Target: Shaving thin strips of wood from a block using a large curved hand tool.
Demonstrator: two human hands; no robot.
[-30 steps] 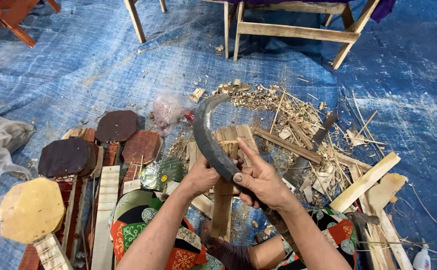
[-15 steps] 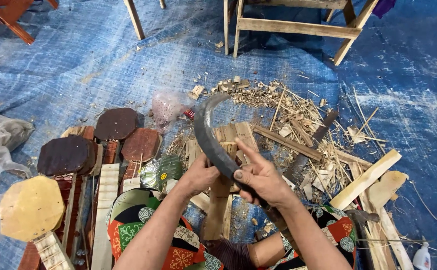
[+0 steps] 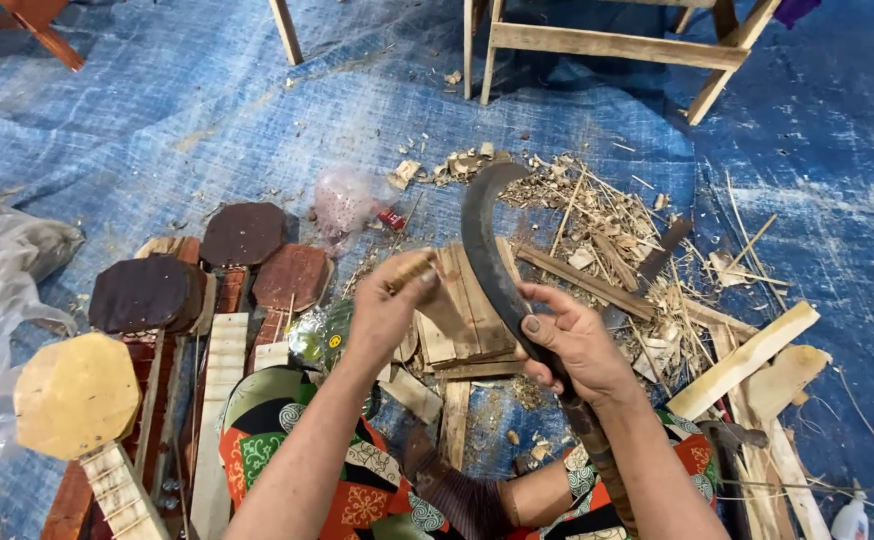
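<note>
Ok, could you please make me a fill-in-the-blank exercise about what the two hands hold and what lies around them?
1. The right hand grips a dark, ____ blade, shaped like a sickle.
2. The left hand holds a small piece of ____ against that blade.
3. Everything lies on a ____ tarpaulin.
4. Wood shavings are heaped to the ____ of the blade.

Missing words: curved; wood; blue; right

Two hands are at work: the left hand (image 3: 387, 305) and the right hand (image 3: 575, 345). There is one curved blade (image 3: 487, 250), three dark octagonal wooden heads (image 3: 244, 233), one pale octagonal head (image 3: 75, 395), one blue tarpaulin (image 3: 157, 110), one white glue bottle (image 3: 850, 518) and two pale wooden slats (image 3: 742, 360).
</note>
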